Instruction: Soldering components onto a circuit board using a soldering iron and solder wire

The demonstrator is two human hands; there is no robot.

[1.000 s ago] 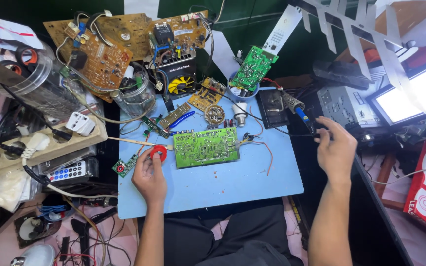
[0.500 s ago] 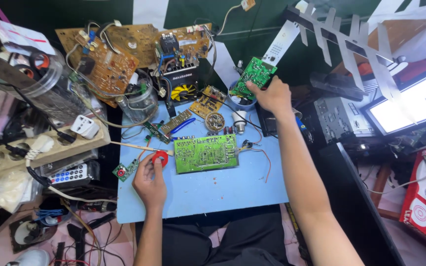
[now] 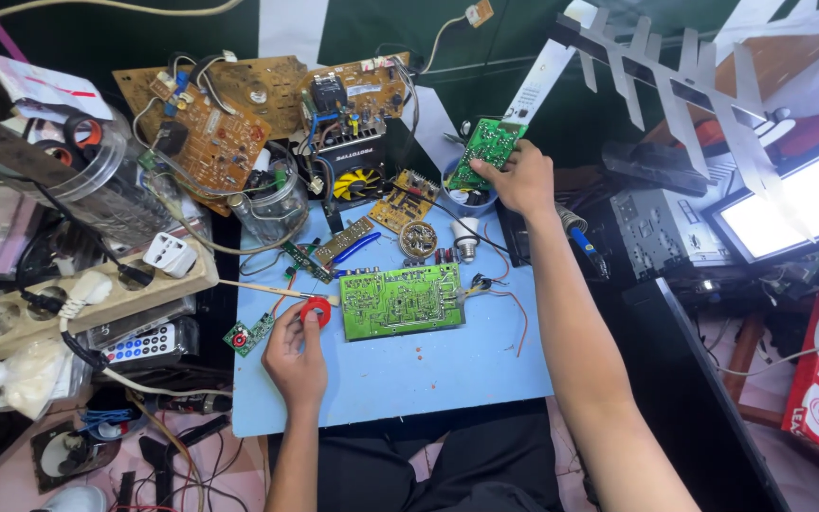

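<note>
Two hands are working: the left hand [image 3: 298, 353] is pinching a red tape roll [image 3: 315, 310] beside the green circuit board [image 3: 402, 301] mid-desk; the right hand [image 3: 521, 178] is gripping a small green board [image 3: 485, 149] over the blue cup [image 3: 471, 197] at the far edge.

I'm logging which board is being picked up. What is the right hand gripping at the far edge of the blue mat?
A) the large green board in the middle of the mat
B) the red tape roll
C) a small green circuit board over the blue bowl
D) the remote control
C: the right hand grips the small green circuit board above the blue bowl; the large green board lies flat, untouched.
</note>
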